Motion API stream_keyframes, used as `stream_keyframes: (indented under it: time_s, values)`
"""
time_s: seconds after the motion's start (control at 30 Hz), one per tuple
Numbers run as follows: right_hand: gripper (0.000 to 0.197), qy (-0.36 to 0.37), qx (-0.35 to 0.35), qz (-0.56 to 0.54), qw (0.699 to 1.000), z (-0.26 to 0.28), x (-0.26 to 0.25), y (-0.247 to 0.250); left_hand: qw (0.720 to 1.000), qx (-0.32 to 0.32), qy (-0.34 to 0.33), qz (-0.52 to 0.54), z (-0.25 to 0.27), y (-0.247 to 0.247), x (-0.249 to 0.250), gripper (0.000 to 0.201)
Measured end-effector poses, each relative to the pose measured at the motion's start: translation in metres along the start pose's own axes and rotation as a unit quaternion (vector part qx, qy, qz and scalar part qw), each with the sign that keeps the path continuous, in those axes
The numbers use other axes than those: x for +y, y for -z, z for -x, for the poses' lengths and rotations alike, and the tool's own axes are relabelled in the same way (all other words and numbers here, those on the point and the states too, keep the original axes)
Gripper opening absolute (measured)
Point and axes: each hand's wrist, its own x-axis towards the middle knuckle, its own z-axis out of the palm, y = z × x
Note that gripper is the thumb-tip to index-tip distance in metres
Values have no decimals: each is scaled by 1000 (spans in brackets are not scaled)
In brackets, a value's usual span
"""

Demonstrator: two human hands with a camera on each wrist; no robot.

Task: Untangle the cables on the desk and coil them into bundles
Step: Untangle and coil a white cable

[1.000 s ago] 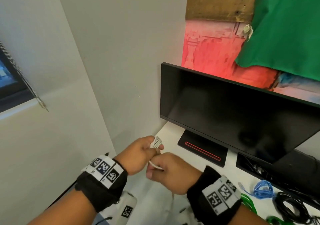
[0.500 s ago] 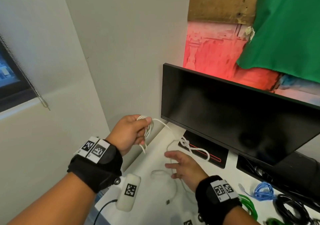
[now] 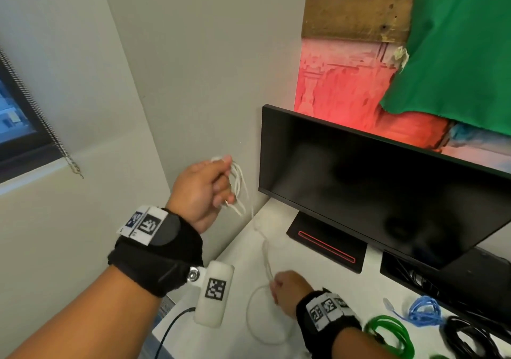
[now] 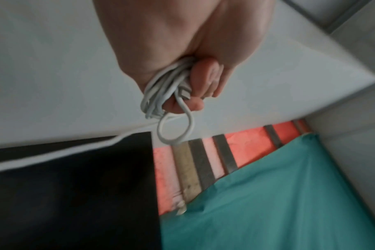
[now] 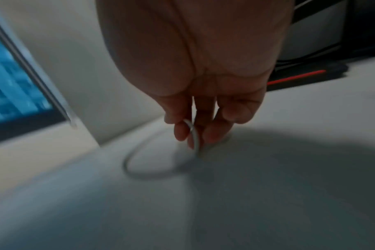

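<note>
My left hand [image 3: 210,190] is raised near the wall and grips a bunch of white cable loops [image 3: 239,184]; in the left wrist view the coil [image 4: 163,91] sits in the curled fingers with one loop hanging free. The cable runs down to the white desk [image 3: 326,275], where my right hand [image 3: 284,292] pinches its loose part [image 3: 266,259] low over the surface. The right wrist view shows the fingertips [image 5: 182,130] holding the thin white cable [image 5: 195,137], with a slack loop [image 5: 139,169] lying on the desk.
A black monitor [image 3: 387,187] on its stand [image 3: 326,245] fills the right back. A green cable coil [image 3: 390,333], a blue cable bundle [image 3: 423,310] and black cables [image 3: 475,339] lie at the front right. The wall stands close on the left.
My left hand has lifted higher with the coil. My right hand has dropped toward me and taken hold of the cable's loose part on the desk.
</note>
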Motion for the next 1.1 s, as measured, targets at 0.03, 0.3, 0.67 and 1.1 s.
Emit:
stream_keyframes:
  time_s: [0.03, 0.3, 0.67, 1.1]
  values:
    - [31, -33, -30, 90, 995, -1, 14, -9, 999, -4, -14, 33, -2, 0, 10, 33]
    - [47, -91, -20, 213, 973, 4, 17, -1, 999, -17, -34, -4, -7, -4, 24, 30]
    - [48, 273, 179, -197, 924, 45, -83, 73, 998, -42, 7, -54, 7, -13, -6, 34]
    - [36, 63, -222, -685, 691, 33, 8, 30, 997, 52, -45, -22, 2, 12, 28, 32]
